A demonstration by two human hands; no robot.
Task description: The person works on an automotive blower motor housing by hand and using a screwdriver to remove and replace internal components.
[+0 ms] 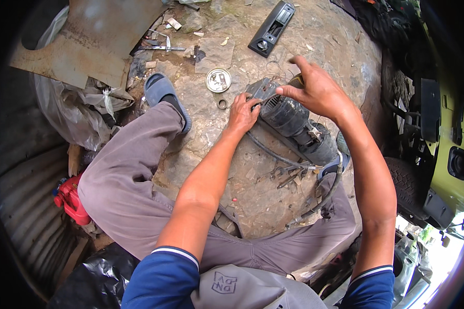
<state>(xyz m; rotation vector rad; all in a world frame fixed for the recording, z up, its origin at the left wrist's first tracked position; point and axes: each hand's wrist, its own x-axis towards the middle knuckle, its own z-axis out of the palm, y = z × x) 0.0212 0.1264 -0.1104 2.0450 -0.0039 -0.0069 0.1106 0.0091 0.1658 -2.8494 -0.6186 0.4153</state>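
Note:
A dark, cylindrical motor-like machine [286, 117] lies on a flat base on the stone ground between my legs. My left hand [241, 114] is at its far left end, fingers bent and pressed together by the edge; what they pinch is hidden. Above the same end, my right hand [319, 88] curls round a yellow-and-black tool handle [297, 81], mostly covered by the hand. A thin dark rod runs between the two hands. Beside my left hand lie a small metal ring [222, 103] and a round tin [218, 80] with small parts in it.
A black hose [273, 154] curves along the machine, near several wrenches [288, 174]. A black panel [272, 28] with a knob lies farther off. Rusty sheet metal [103, 36] and a red container [73, 200] are at left. A yellow-green vehicle [453, 139] stands at right.

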